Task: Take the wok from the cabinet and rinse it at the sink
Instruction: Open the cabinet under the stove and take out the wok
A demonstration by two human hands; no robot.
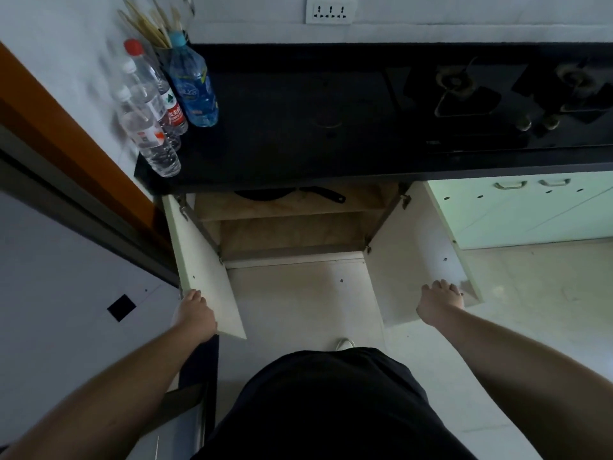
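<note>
Under the black countertop (298,167) a cabinet stands with both doors swung wide. On its upper shelf lies a dark wok (262,193), mostly hidden by the counter edge, its black handle (326,195) pointing right. My left hand (194,315) grips the outer edge of the left door (202,260). My right hand (438,302) holds the outer edge of the right door (414,254), fingers curled over it. Both hands are well in front of the wok. No sink is in view.
Three plastic water bottles (156,107) and a holder of chopsticks (149,24) stand at the counter's left end by the wall. A gas hob (497,94) fills the counter's right part. Pale green closed cabinets (530,207) lie to the right. The lower shelf (292,234) looks bare.
</note>
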